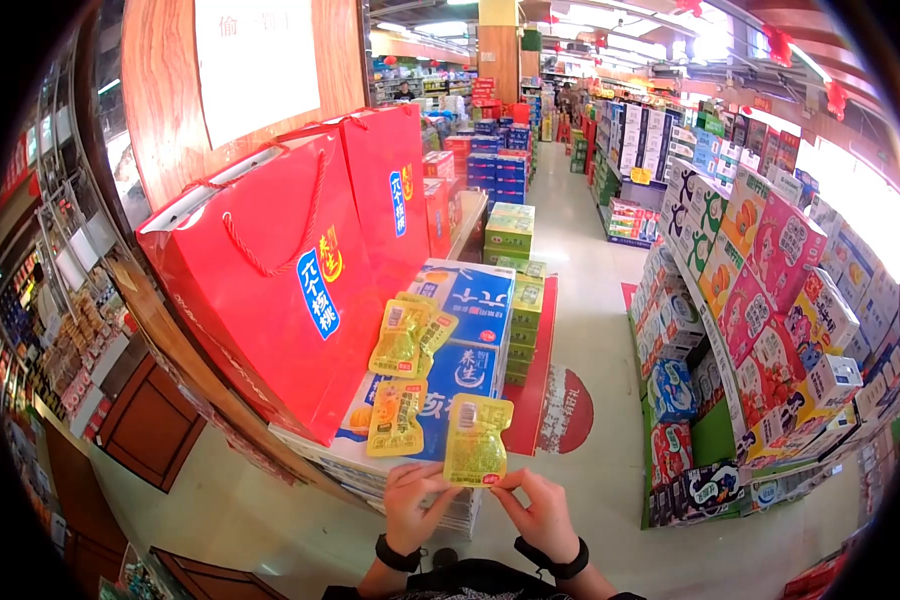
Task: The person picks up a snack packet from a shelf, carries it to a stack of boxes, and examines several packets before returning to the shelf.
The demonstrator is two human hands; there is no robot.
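Note:
A yellow-gold packet point(478, 438) is held up near the front edge of a stack of blue and white boxes point(470, 370). My right hand point(542, 510) pinches its lower right corner. At its lower left corner is my left hand point(418, 506), fingers closed together at the packet's edge. Another gold packet point(398, 418) lies on the boxes just to the left. Behind that one, more gold packets point(402, 338) overlap one another beside the red bags. Both wrists wear black bands.
Large red gift bags point(270, 270) stand at the left, under a wooden pillar point(155, 90). Green boxes point(510, 235) are stacked beyond the blue ones. Shelves of drink cartons point(760, 290) line the right side of the aisle. A distant person point(403, 92) is at the back left.

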